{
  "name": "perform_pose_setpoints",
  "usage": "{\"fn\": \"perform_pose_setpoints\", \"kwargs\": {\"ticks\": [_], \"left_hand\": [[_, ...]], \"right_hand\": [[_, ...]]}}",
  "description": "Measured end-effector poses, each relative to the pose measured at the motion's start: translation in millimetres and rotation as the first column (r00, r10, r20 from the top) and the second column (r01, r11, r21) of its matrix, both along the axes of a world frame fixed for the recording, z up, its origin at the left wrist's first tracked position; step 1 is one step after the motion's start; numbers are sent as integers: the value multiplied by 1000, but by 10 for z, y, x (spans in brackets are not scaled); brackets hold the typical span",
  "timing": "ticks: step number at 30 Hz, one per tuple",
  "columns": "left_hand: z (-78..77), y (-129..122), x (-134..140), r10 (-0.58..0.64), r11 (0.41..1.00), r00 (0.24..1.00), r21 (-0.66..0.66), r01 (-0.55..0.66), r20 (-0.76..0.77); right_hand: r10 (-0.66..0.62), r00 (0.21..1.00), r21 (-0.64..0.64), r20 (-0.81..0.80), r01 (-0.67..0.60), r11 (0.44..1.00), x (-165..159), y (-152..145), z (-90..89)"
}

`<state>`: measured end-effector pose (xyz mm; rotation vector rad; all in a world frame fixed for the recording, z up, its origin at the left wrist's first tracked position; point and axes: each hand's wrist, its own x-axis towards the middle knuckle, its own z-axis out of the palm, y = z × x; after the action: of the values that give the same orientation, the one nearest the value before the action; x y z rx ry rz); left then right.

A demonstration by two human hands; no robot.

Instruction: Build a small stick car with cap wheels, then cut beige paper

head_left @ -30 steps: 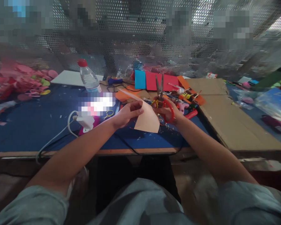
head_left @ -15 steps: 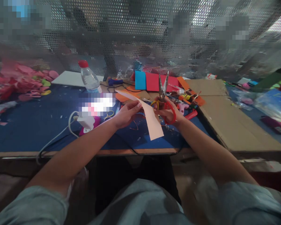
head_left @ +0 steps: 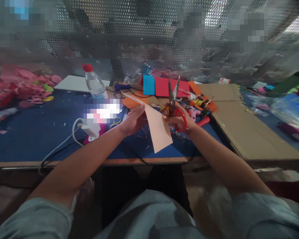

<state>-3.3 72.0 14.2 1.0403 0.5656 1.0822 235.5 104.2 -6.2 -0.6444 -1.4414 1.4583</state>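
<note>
Right now we have a sheet of pale paper (head_left: 159,127) up between our two hands, above the blue table (head_left: 59,109). Our left hand (head_left: 132,121) pinches its upper left part, thumb on top, and one portion bends away toward the far side. Our right hand (head_left: 180,118) carries the scissors (head_left: 172,98) by their red handle while its fingers meet the sheet's right edge; we can't quite tell whether they clamp it or merely steady it.

We judge the step in hand to be turning and settling the paper rather than cutting, since the blades stand apart, pointing away from us and off the sheet. Any cut from this pose would call for a firm left pinch and for swinging the blades round to an edge.

As for containers, the bottle (head_left: 96,84) at the back left has its red cap on and seems to hold clear liquid. At the far right lies a clear plastic bag (head_left: 292,108), its contents too blurred to name, with a dark red pouch (head_left: 292,132) near it; we can't see inside.
</note>
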Motion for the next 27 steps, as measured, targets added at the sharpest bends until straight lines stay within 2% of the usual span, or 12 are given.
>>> {"fn": "perform_pose_setpoints", "kwargs": {"ticks": [3,7,10,13,17,21,24,27], "left_hand": [[7,14,20,112,991,994,-68,-112,-1],[16,28,50,233,968,970,-80,-238,-70],[27,36,48,264,962,961,-45,-268,-83],[39,44,26,291,956,954,-13,-293,-69],[42,49,12,279,960,959,0,-279,-49],[42,57,25,323,946,946,12,-323,-5],[42,74,32,371,926,927,50,-374,59],[26,98,28,382,918,923,96,-385,53]], "right_hand": [[11,1000,27,11,-11,1000,26,20,-14],[42,999,26,-4,-42,999,11,33,-44],[-24,1000,-4,2,24,1000,-12,57,-47],[-159,980,40,120,156,987,11,122,-62],[-296,908,132,297,268,954,92,239,-128],[-320,835,237,448,235,943,128,302,-179],[-363,722,303,589,219,927,115,288,-179],[-444,583,408,680,201,890,106,262,-175]]}}
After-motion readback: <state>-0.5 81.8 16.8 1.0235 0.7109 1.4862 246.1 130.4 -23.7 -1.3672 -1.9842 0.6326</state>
